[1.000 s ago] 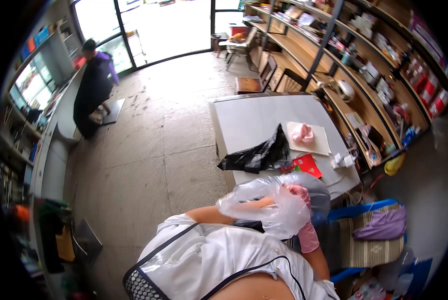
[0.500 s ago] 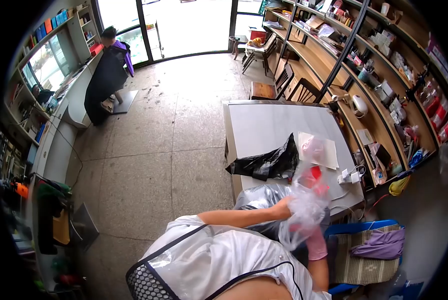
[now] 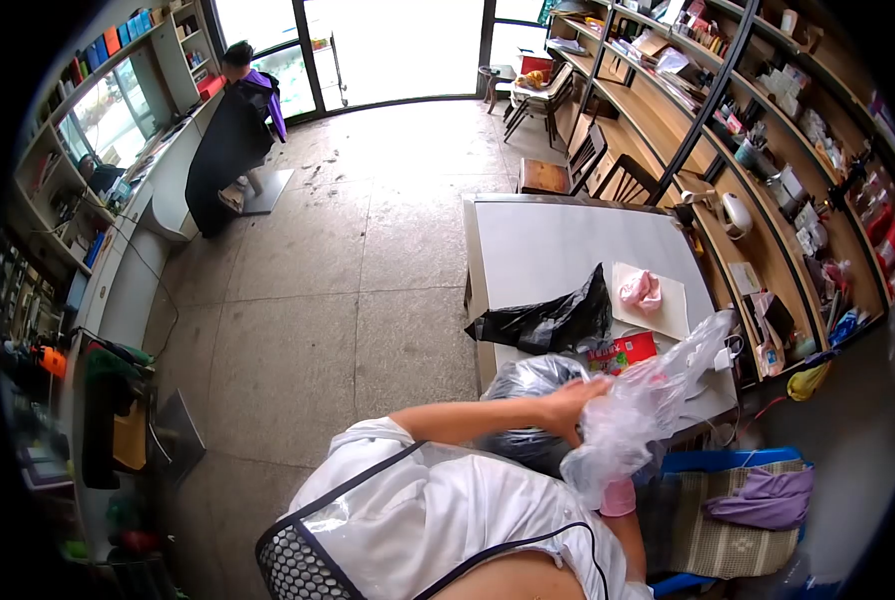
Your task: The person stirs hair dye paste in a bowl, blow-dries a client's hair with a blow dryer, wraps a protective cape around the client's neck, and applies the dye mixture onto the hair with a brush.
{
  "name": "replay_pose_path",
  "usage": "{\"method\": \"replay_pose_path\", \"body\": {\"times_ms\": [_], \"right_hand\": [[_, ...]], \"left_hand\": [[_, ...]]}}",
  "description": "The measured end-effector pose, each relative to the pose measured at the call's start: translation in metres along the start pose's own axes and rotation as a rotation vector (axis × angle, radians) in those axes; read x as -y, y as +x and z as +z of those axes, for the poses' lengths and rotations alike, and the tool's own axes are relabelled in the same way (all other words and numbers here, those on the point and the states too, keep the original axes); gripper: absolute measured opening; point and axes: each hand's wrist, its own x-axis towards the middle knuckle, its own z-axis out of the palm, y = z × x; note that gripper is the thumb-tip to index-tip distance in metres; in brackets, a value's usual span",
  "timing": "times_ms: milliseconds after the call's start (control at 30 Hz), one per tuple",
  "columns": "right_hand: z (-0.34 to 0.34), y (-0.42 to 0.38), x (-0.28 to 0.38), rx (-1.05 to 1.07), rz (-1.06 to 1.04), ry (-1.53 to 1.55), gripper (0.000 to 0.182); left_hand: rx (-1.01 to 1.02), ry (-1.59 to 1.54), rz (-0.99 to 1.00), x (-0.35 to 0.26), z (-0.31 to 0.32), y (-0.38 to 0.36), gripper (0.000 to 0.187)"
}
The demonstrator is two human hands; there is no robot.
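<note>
A crumpled clear plastic bag [image 3: 636, 405] stretches up and to the right over the table's near edge. At its left side, my bare left hand [image 3: 572, 404] grips the film between fingers and thumb. My right hand [image 3: 618, 497] wears a pink glove. Plastic covers its fingers, so their pose is hidden. Just beyond my left hand sits a filled, shiny dark plastic bag [image 3: 533, 385]. A red printed packet [image 3: 623, 352] lies behind the clear bag, partly covered by it.
On the table [image 3: 568, 235] lie a black plastic bag [image 3: 553, 318] and a pink crumpled item [image 3: 641, 291] on a pale sheet [image 3: 670, 312]. A blue chair [image 3: 693, 460] holds purple cloth [image 3: 763, 497]. Shelves [image 3: 658, 105] line the right. A caped person [image 3: 230, 150] sits far left.
The clear bag, bunched and blurred earlier, now spreads up and to the right. The red packet and pink item show more plainly. My view has shifted slightly.
</note>
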Motion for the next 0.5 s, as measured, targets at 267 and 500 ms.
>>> {"method": "replay_pose_path", "body": {"times_ms": [267, 500], "right_hand": [[0.015, 0.045, 0.020, -0.239, -0.133, 0.204, 0.064], [0.016, 0.068, 0.033, -0.258, -0.167, 0.337, 0.068]], "left_hand": [[0.058, 0.013, 0.141, 0.009, 0.025, -0.030, 0.071], [0.013, -0.152, 0.092, 0.010, 0.039, -0.014, 0.068]]}}
